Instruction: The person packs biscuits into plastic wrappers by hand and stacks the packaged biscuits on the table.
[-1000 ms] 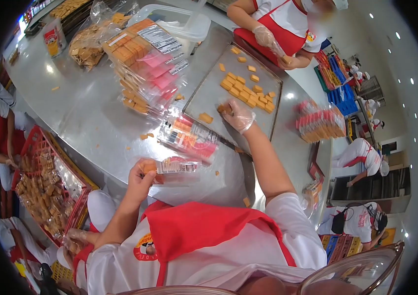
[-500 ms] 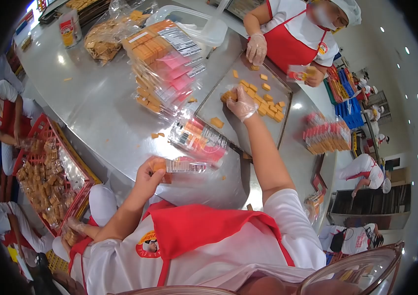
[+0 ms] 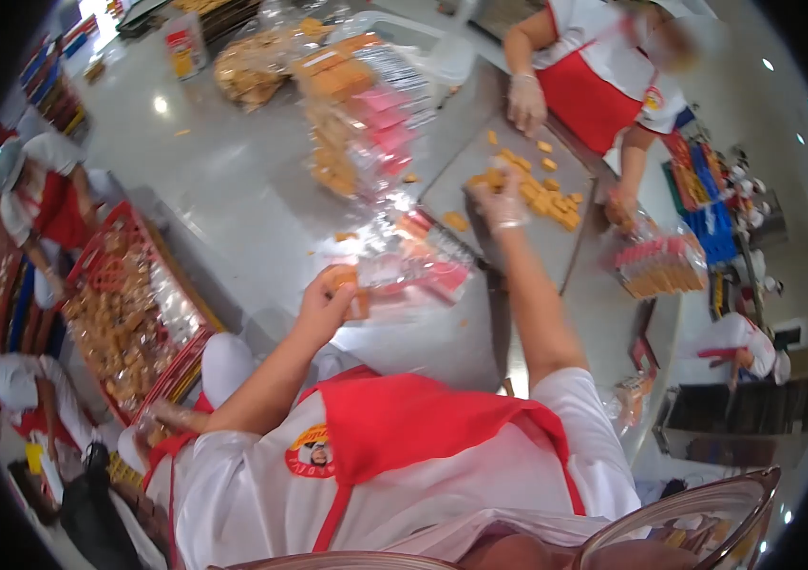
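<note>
Centrally, two bare-armed hands work over a round-edged, grey steel bench point(image 3: 233, 190). The left hand point(image 3: 326, 304) has a closed grip, thumb against fingers, on one clear plastic pouch with a printed panel point(image 3: 387, 275); at least one golden-brown rectangular biscuit point(image 3: 358, 302) shows in its near end. The right hand point(image 3: 502, 201), in a clear plastic glove, reaches over one shallow, rectangular metal tray point(image 3: 556, 252), its fingertips at the left side of a biscuit cluster point(image 3: 546, 199). Blur hides how far this grip is open and whether it has hold of a biscuit. The clustered biscuits overlap too closely to count; at least three others lie apart on the tray.

Containers: one translucent plastic tub point(image 3: 451, 57), contents indistinct; one clear plastic bag point(image 3: 252, 71) of brown pieces; one upright container with a red-and-yellow label point(image 3: 185, 52); one red plastic crate point(image 3: 111, 255) with many bagged biscuits point(image 3: 123, 323), uncountable here. One tall stack of filled packs point(image 3: 356, 114) stands left of the tray, near flat printed pouches point(image 3: 437, 256). Opposite, a co-worker's gloved hand point(image 3: 525, 103) is beside the tray; the other hand point(image 3: 622, 207) is at one row of packs point(image 3: 660, 261).
</note>
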### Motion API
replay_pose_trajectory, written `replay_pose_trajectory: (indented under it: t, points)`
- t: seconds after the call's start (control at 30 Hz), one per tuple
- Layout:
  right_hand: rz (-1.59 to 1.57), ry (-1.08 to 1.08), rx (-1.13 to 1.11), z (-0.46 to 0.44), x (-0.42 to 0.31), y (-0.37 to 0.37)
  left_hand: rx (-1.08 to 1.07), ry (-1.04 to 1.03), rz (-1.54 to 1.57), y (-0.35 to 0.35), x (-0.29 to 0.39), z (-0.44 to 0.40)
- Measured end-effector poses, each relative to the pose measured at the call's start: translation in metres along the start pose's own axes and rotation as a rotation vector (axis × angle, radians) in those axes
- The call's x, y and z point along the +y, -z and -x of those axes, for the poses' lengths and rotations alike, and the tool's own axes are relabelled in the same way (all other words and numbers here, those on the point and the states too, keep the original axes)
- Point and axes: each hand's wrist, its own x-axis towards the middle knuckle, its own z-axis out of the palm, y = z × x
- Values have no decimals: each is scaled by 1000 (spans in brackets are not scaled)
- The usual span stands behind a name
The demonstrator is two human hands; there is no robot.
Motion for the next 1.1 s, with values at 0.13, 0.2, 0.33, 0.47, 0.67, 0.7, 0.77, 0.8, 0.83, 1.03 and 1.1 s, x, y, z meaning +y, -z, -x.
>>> replay_pose_trajectory:
  t: [0.13,0.2,0.33,0.47,0.67,0.7,0.77,0.8,0.83,1.03,1.1]
  points:
    - [-951,-397,-141,45,-57,35,59,30,82,2,-7,-2]
    - [-1133,-450,-154,62,-61,54,69,56,118,2,-13,0]
    - [-611,-284,-52,59,-3,61,75,26,92,-2,-11,-2]
    - [192,-58,29,57,41,64,61,18,142,3,-27,-8]
    - [-386,-52,98,56,57,55,10,-30,180,-1,-17,-5]
    - [-463,-156,120,54,53,58,17,-32,179,-1,-16,-5]
    - [-615,-370,161,49,46,66,31,-30,174,-2,-14,-3]
    - [-761,-408,166,50,36,74,36,-33,192,-1,-15,-3]
    - [-907,-445,170,53,22,85,41,-36,210,-1,-18,-5]
    - [-1271,-384,-156,101,-67,98,-146,-63,517,-6,8,-2]
    - [-1236,-421,-351,125,-98,99,-170,-105,540,-17,19,-2]
